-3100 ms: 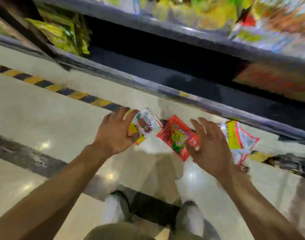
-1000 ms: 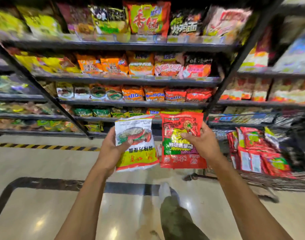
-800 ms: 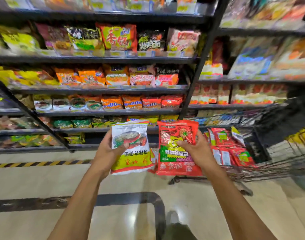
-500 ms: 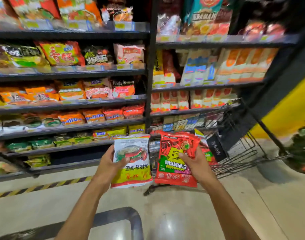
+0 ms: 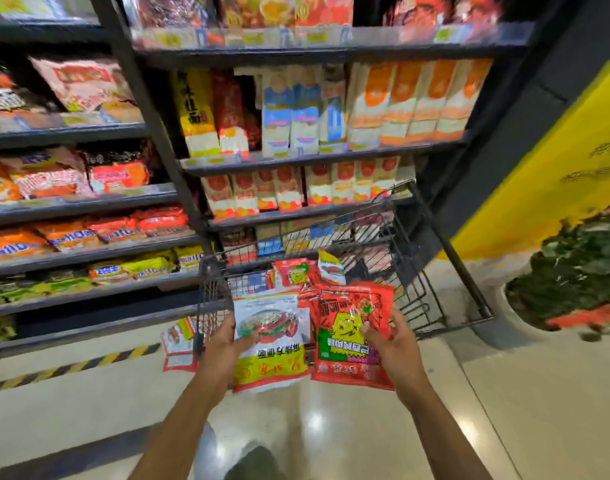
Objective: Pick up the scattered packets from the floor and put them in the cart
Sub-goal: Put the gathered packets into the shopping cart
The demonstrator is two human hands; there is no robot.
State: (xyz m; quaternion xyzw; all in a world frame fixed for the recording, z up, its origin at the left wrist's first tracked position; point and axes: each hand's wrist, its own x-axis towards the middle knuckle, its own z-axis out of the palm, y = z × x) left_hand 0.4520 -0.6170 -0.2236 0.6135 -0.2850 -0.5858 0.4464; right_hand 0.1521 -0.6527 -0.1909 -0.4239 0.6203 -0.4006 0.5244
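2 tall shelving units [image 5: 317, 157], stocked with rows of packaged food, form the backdrop directly behind the cart [image 5: 431, 271], the landmark for all positions given here. The cart is a dark wire basket standing on the pale glossy floor [image 5: 539, 393], its near rim facing the person. Inside the cart, toward its far end, lie several red packets [image 5: 298, 275] and a pale one; these are judged to be collected items, so part of the task appears done. Just above the cart's near rim, 2 packets are held side by side. The white-and-yellow packet [image 5: 272, 341] is at the cart's near-left corner, pinched along its left edge by the left hand [image 5: 224, 344], thumb across the front. The red packet [image 5: 352, 334] is to its right, over the cart's near-right portion, clasped at its right edge by the right hand [image 5: 393, 344], fingers closed on the wrapper. Neither packet has been let go, so the step in hand is judged to be the drop into the basket. To the left of the cart, low by the floor and partly hidden by the wire side, at least 1 stray packet [image 5: 177, 344] is visible; its exact resting place cannot be told. That remainder suggests the task is well advanced but unfinished.
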